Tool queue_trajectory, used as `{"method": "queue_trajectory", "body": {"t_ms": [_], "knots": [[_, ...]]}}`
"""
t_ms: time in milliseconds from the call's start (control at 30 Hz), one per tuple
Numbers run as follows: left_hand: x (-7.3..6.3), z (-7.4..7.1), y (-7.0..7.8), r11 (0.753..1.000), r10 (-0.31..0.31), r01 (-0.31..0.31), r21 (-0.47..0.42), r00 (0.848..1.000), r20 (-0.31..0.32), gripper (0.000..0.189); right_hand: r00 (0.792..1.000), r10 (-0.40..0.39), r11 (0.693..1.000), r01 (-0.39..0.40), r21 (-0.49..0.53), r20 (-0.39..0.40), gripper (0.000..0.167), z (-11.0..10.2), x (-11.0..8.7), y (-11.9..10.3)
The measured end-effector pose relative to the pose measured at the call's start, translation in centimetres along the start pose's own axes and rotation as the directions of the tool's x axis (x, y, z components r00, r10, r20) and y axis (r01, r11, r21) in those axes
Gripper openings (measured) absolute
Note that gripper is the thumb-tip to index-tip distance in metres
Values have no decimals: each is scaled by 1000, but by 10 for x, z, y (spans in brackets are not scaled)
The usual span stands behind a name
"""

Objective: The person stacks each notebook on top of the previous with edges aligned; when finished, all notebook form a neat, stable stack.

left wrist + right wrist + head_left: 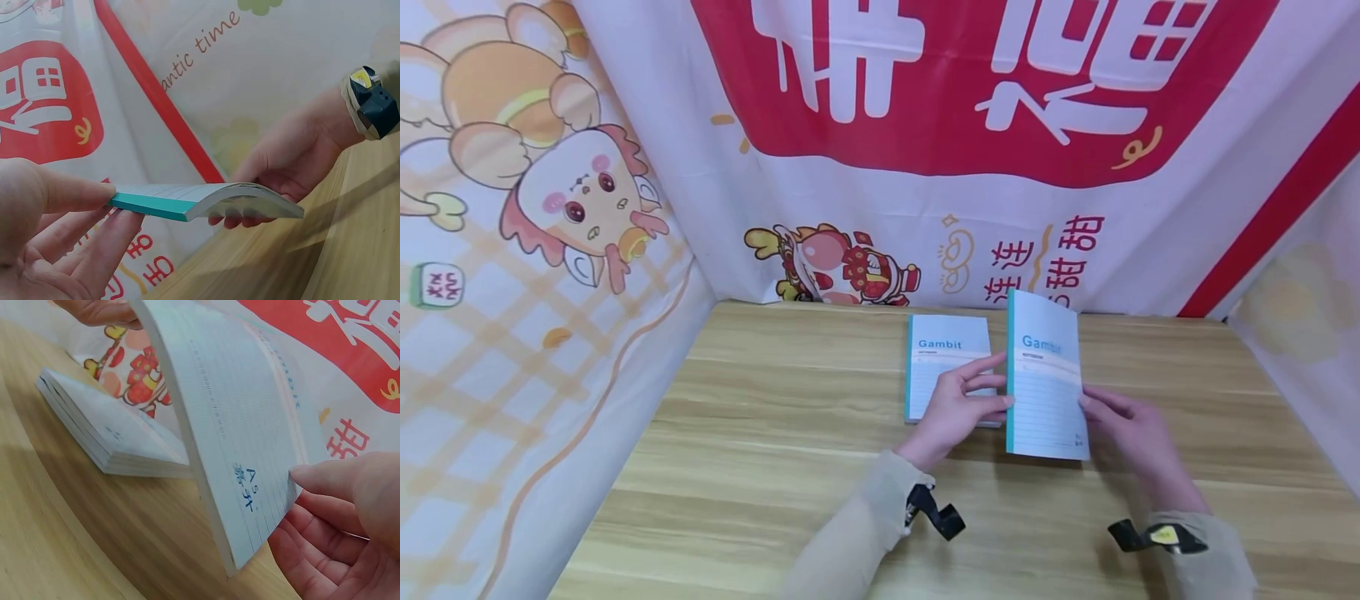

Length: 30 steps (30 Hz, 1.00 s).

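A pale blue notebook [1047, 383] with a teal spine and "Gambit" on its cover is held up above the table between both hands. The left hand [953, 408] pinches its spine edge, thumb on top and fingers beneath. On the opposite edge, the right hand [1131, 425] grips with the thumb over the cover and fingers under it. In the left wrist view the held notebook [206, 197] bows upward in the middle. Behind the left hand lies a stack of similar notebooks [112, 434], its layered edges showing in the right wrist view.
The wood-grain table [760, 467] runs back to a white cloth backdrop [850, 187] with red and cartoon prints. A patterned cloth [550, 350] stands along the left side, and another pale cloth [1300, 333] borders the right.
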<state>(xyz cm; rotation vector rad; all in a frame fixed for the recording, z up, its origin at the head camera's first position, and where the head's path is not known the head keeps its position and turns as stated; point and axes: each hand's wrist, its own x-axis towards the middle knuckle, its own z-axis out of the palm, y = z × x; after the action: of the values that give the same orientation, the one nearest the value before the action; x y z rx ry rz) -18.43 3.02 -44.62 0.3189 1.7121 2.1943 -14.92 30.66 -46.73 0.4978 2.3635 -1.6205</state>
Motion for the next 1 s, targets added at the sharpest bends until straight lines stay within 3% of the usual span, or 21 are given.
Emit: {"method": "queue_trajectory", "body": {"t_ms": [267, 467, 600, 1000], "knots": [[-9, -24, -3, 999, 12, -12, 32, 1000, 0, 55, 999, -36, 999, 36, 16, 7, 81, 9, -2, -5], [-14, -39, -3, 998, -16, 16, 55, 1000, -14, 54, 993, -119, 992, 118, 50, 10, 74, 18, -3, -7], [-14, -49, -3, 996, -37, 39, 86, 999, -26, 55, 992, -129, 989, 129, 71, 5, 73, 24, -3, -9], [-11, -78, 1, 982, -71, 91, 168, 990, -122, 58, 988, -153, 986, 152, 63, 3, 67, 45, 8, -27]]}}
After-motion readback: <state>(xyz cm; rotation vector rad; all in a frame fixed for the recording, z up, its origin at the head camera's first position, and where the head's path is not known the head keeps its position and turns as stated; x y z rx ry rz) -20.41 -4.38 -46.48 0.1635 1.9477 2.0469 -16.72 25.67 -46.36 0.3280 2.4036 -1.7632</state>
